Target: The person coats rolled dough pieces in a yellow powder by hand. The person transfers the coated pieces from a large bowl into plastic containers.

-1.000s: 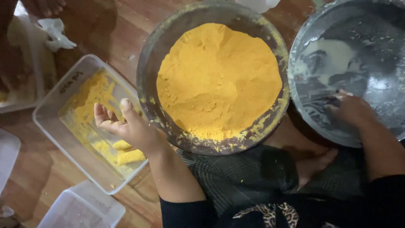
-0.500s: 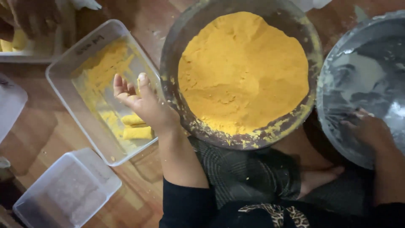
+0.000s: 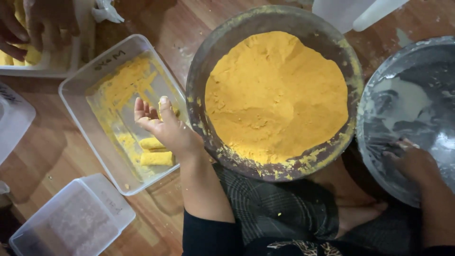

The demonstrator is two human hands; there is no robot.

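**Crumbed rolls resting in the clear tray**

Left hand (image 3: 163, 125) raised over the clear rectangular plastic tray (image 3: 76, 90), palm open, fingers (image 3: 140, 107) spread and released, dusted with yellow crumb, gripping nothing. Just below it, in the tray's near corner, two short yellow crumb-coated rolls (image 3: 154, 151) lying side by side, touching each other. Right hand (image 3: 410, 161) inside the round grey metal bowl smeared with white batter (image 3: 379, 95), fingertips pressed to the wet surface; whether curled around anything, cannot tell. Between both hands, a wide round metal bowl heaped with fine yellow breadcrumbs (image 3: 277, 97). Another person's hands (image 3: 33, 23) at the top left, over a white tray. An empty clear plastic box (image 3: 71, 218) on the wooden floor (image 3: 28, 156).

Rolls likely soft, light and easily dented, coating prone to flaking; best lifted gently by the long sides, near the middle.
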